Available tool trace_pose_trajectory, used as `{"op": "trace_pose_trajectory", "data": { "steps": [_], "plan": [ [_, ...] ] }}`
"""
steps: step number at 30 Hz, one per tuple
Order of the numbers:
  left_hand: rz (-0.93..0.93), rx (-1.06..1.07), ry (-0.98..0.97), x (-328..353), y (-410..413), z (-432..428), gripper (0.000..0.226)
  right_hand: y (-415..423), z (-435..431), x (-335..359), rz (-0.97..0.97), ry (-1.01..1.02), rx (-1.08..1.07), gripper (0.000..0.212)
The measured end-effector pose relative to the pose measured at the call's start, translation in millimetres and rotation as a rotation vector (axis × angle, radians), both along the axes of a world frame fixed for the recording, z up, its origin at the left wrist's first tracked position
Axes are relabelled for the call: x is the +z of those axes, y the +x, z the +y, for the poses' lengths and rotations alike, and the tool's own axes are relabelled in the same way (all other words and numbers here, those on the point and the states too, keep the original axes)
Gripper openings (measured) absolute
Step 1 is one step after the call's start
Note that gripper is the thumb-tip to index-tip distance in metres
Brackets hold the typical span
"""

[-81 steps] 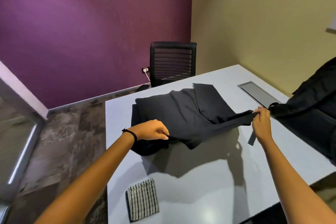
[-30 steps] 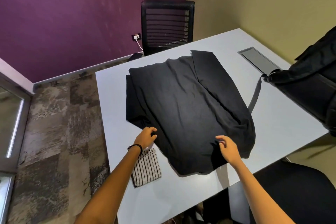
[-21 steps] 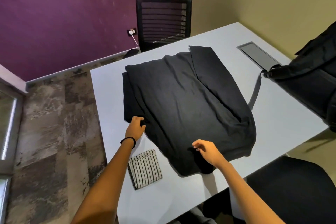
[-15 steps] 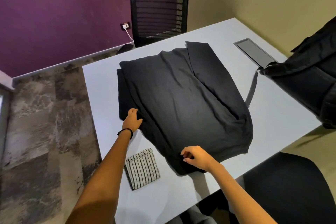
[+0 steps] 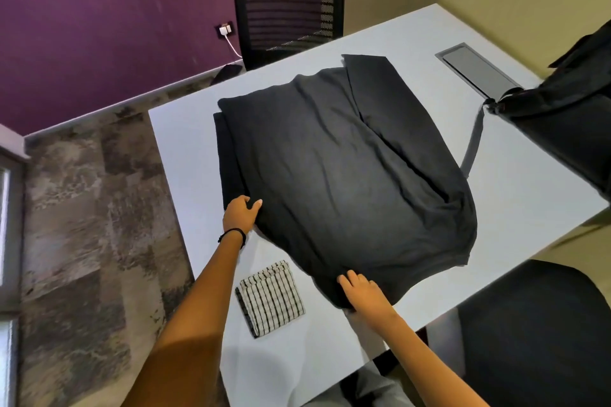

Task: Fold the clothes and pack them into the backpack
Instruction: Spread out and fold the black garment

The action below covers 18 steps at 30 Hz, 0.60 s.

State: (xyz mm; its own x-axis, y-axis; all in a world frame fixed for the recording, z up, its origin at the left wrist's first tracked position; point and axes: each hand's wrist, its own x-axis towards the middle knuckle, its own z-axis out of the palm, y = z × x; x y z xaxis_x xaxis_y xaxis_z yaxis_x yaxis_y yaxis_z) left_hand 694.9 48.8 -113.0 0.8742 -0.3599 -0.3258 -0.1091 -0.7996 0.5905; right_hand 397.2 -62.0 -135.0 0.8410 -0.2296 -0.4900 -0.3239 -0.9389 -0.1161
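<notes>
A large black garment (image 5: 347,175) lies partly folded in the middle of the white table (image 5: 529,208), one panel laid over its right side. My left hand (image 5: 241,212) grips the garment's left edge, fingers curled at the hem. My right hand (image 5: 361,291) holds the near corner, fingers on top of the cloth and thumb hidden. A small folded striped cloth (image 5: 271,299) lies on the table between my forearms. The black backpack (image 5: 562,116) stands at the table's right edge, its grey strap (image 5: 472,142) trailing toward the garment.
A grey cable hatch (image 5: 472,73) is set in the tabletop at the far right. A black mesh chair (image 5: 287,0) stands beyond the far edge. Another black chair (image 5: 535,334) sits at the near right corner. Carpet floor lies to the left.
The garment was lowered and spread flat on the table. My left hand moved up its left edge and took hold; my right hand shifted left to the near corner.
</notes>
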Motion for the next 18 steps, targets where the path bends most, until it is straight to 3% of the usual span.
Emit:
{"op": "trace_pose_trajectory", "data": {
  "steps": [3,7,12,18],
  "plan": [
    [-0.070,0.032,-0.020,3,6,12,0.029,7,4,-10,-0.028,0.001,-0.066,0.060],
    [-0.119,0.034,-0.004,3,12,22,0.030,3,4,12,-0.009,0.102,-0.053,0.017],
    [-0.088,0.047,0.021,6,12,26,0.028,3,-10,26,-0.028,0.290,-0.085,0.018],
    [-0.056,0.077,-0.008,10,9,23,0.028,-2,-14,26,-0.060,0.306,-0.070,0.023]
  ]
}}
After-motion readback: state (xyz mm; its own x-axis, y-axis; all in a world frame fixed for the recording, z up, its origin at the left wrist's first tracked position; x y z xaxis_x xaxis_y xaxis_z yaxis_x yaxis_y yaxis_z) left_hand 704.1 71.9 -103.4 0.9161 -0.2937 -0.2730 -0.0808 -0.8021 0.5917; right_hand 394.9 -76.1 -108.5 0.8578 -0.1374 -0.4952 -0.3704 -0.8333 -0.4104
